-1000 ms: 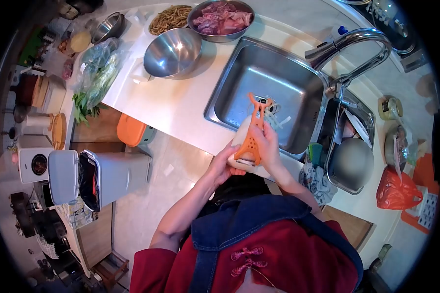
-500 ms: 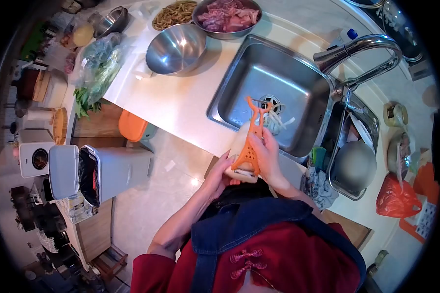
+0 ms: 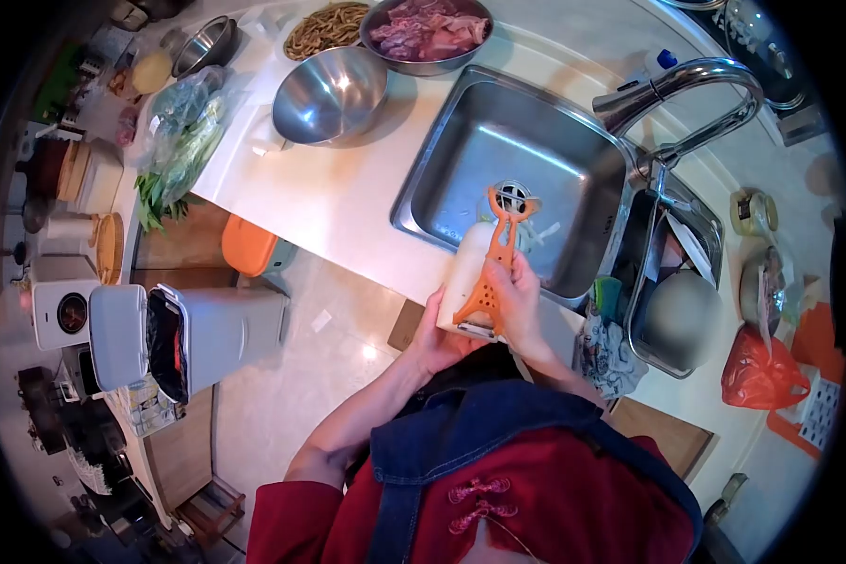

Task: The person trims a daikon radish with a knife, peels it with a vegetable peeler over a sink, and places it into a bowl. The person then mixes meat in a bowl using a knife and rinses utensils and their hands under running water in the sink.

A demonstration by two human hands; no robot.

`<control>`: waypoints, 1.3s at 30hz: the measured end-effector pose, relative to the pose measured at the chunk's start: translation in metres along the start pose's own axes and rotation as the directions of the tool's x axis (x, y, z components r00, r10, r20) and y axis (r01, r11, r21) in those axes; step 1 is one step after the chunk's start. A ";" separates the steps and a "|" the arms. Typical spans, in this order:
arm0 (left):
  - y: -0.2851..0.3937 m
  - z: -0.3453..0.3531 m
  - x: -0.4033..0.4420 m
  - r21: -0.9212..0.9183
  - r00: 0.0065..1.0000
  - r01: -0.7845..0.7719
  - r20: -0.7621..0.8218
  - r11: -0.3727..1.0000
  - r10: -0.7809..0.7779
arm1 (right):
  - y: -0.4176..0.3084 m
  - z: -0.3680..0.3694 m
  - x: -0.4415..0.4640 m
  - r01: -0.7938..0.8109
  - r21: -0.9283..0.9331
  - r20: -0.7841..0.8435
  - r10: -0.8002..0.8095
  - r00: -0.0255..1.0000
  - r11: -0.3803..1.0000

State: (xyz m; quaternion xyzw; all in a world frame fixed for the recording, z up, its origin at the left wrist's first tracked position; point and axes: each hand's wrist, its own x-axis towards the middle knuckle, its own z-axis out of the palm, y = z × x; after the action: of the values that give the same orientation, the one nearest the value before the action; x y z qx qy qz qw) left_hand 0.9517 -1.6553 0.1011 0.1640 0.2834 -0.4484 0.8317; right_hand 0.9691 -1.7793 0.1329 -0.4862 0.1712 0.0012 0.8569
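My left hand is wrapped round the lower end of a thick white radish, which points away from me over the sink's front edge. In my right hand is an orange peeler, its fingers closed on the perforated handle. The peeler lies along the radish's right side, with its forked blade end towards the drain and a second metal blade near my left hand. Pale strips of peel lie in the steel sink beside the drain, partly hidden by the peeler.
A chrome faucet arches over the sink's right side. On the counter stand a steel bowl, a bowl of raw meat and bagged leafy greens. A grey bin with its lid up stands left; a drying basket sits right.
The peeler has shifted slightly along the radish, its forked end moving a little right. More of the radish's white side now shows. Both hands keep their hold.
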 end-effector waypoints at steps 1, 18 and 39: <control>-0.001 -0.006 -0.001 -0.054 0.999 -0.004 0.050 0.999 0.007 | 0.000 0.001 -0.002 0.031 -0.030 0.001 -0.031 1.000 0.999; -0.028 -0.004 -0.053 -0.132 0.967 0.016 0.254 0.991 0.018 | -0.013 0.010 -0.027 -0.161 0.032 0.051 0.159 0.986 0.986; -0.056 -0.017 -0.044 -0.237 0.937 -0.007 0.338 0.971 0.090 | 0.008 -0.149 0.154 -0.184 0.098 -0.125 0.196 0.973 0.978</control>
State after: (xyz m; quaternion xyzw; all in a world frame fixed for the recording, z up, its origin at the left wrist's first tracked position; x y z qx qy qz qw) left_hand 0.8793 -1.6480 0.1136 -0.0089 0.1788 -0.4133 0.8928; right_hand 1.0692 -1.9249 0.0111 -0.4293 0.2739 0.0433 0.8595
